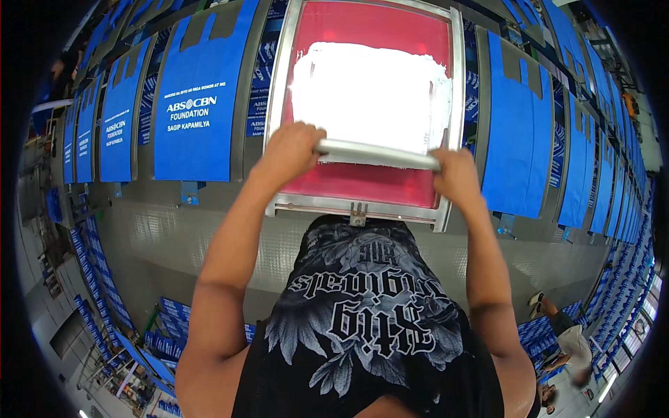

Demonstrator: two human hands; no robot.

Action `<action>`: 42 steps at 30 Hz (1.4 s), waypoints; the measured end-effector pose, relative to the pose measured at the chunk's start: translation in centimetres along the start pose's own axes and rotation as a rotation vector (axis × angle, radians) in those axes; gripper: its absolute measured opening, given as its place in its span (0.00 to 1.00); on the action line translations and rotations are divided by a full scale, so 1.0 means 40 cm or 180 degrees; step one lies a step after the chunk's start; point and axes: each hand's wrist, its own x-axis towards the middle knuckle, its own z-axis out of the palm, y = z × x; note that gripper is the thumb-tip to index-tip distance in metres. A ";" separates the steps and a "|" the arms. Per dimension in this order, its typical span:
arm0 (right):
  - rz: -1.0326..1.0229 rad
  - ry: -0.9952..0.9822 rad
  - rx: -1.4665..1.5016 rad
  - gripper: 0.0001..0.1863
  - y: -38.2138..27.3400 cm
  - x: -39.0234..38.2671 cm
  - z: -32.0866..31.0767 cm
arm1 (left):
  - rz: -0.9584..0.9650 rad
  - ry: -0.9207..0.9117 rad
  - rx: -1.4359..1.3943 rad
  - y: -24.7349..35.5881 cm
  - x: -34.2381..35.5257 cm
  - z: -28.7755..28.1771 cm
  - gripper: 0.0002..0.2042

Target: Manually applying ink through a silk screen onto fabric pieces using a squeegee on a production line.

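Both hands grip a long pale squeegee, one at each end. My left hand is closed round its left end, with the knuckles up, and my right hand is closed round its right end. The squeegee lies across a silk-screen frame with metal sides and red mesh. A broad patch of thick white ink covers the mesh beyond the squeegee, with ragged edges. Bare red mesh shows on the near side. The blade's lower edge and whatever lies under the screen are hidden.
Left of the screen, flat blue bags with white print lie in a row on boards; more plain blue bags lie to the right. A metal hinge clamp sits at the frame's near edge. Another person is at the lower right.
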 end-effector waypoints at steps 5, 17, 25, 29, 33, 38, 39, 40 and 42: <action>-0.0092 0.0261 -0.0513 0.17 0.070 0.279 -0.070 | -0.0083 0.1002 0.0201 -0.087 0.216 -0.039 0.14; -0.0093 -0.0214 -0.0016 0.20 0.001 -0.064 0.019 | -0.0302 0.0755 -0.0441 0.053 -0.109 0.098 0.19; -0.0213 0.0073 -0.1118 0.17 0.129 0.372 -0.011 | -0.0850 0.0570 -0.0121 -0.132 0.287 0.016 0.18; -0.0172 -0.0055 -0.0905 0.20 0.128 0.404 -0.065 | -0.0839 0.0410 -0.0178 -0.154 0.340 -0.034 0.20; 0.0034 -0.0724 -0.0671 0.23 0.011 0.092 -0.045 | -0.0618 0.0281 -0.0504 -0.042 -0.005 0.054 0.19; -0.0129 0.0071 -0.0625 0.19 0.068 0.063 0.074 | -0.0400 0.0858 -0.0426 -0.043 0.017 0.127 0.18; 0.0116 -0.0322 -0.0733 0.19 0.059 0.166 0.033 | -0.0668 0.0623 -0.0407 -0.071 0.103 0.082 0.19; -0.0091 -0.0115 -0.0969 0.19 0.081 0.258 0.008 | -0.0459 0.0689 -0.0271 -0.130 0.185 0.069 0.18; -0.0031 -0.0298 -0.1121 0.20 0.107 0.417 -0.053 | -0.0867 0.0538 -0.0261 -0.171 0.339 0.003 0.18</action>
